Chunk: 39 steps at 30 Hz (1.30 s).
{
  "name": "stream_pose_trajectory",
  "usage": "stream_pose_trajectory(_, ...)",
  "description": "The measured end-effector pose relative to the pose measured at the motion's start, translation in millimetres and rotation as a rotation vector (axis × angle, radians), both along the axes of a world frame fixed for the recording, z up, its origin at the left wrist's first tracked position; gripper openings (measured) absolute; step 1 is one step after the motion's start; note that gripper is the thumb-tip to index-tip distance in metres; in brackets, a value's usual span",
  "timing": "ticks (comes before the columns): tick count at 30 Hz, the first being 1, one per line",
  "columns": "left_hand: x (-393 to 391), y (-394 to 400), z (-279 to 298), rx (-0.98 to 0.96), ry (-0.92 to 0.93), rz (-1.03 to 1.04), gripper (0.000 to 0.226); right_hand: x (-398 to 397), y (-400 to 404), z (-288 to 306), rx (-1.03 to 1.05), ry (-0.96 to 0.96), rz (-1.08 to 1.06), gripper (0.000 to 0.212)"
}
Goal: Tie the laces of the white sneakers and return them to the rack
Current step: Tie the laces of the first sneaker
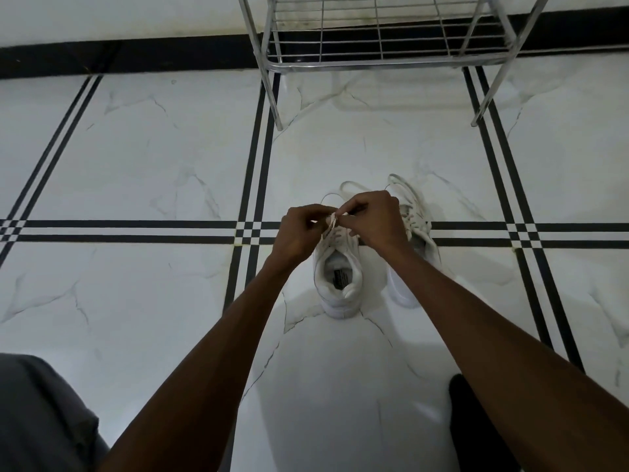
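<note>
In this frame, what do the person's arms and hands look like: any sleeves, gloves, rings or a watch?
Both forearms are bare as far as the frame shows, no sleeves. The left hand and right hand are ungloved. No watch, ring or wristband shows on the visible sides.

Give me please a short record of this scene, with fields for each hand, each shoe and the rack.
left hand: pinching the lace of the left sneaker
right hand: pinching the same lace
left sneaker: on the floor, being tied
right sneaker: beside it, laces loose
rack: metal, behind the shoes; visible shelf holds no shoes
</note>
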State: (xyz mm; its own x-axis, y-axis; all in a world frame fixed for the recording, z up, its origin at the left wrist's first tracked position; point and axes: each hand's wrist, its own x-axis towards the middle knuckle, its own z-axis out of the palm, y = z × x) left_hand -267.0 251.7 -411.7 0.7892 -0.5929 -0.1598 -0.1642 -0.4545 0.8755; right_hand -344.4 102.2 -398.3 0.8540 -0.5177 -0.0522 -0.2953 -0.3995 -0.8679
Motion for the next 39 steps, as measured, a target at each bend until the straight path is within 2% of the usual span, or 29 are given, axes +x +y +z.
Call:
stream_pose_trajectory(3,2,2,-1,0.13,-0.145,0.068,0.018,-5,-11,-6,0.027,0.086,-0.012,0.012)
stream_pose_trajectory(6,1,16,0,0.292,-0.398,0.07,0.017,-13,-27,-17,-0.172,0.194,-0.046,0.013)
stream_pose_trajectory(8,-3,31,-2,0.444,-0.486,0.077,0.02,-20,-32,-22,-0.325,0.3,-0.064,0.014)
stream_pose_trajectory(11,-14,52,-5,0.523,-0.523,0.09,0.02,-30,-30,-26,-0.518,0.39,-0.047,0.012)
stream_pose_trajectory(18,-20,54,-10,0.535,-0.494,0.136,0.022,-34,-30,-27,-0.766,0.38,0.065,0.006)
stream_pose_trajectory(21,-21,56,-12,0.516,-0.476,0.161,0.023,-38,-25,-21,-0.715,0.456,0.059,0.008)
stream_pose_trajectory(27,-17,56,-19,0.481,-0.356,0.194,0.024,-40,-21,-20,-0.699,0.449,0.062,0.013)
stream_pose_trajectory(30,-12,54,-17,0.464,-0.336,0.156,0.019,-36,-22,-17,-0.718,0.431,0.152,0.006)
stream_pose_trajectory(32,-9,53,-18,0.453,-0.313,0.112,0.018,-31,-20,-22,-0.698,0.352,0.307,0.021)
stream_pose_trajectory(34,-12,48,-19,0.438,-0.239,0.039,0.024,-27,-16,-31,-0.571,0.291,0.433,0.048)
stream_pose_trajectory(35,-15,44,-20,0.44,-0.232,0.0,0.026,-27,-14,-36,-0.509,0.274,0.455,0.055)
stream_pose_trajectory(37,-20,35,-21,0.465,-0.284,-0.044,0.023,-27,-11,-39,-0.461,0.277,0.422,0.046)
stream_pose_trajectory(39,-22,31,-21,0.487,-0.362,-0.042,0.018,-27,-11,-37,-0.545,0.286,0.372,0.024)
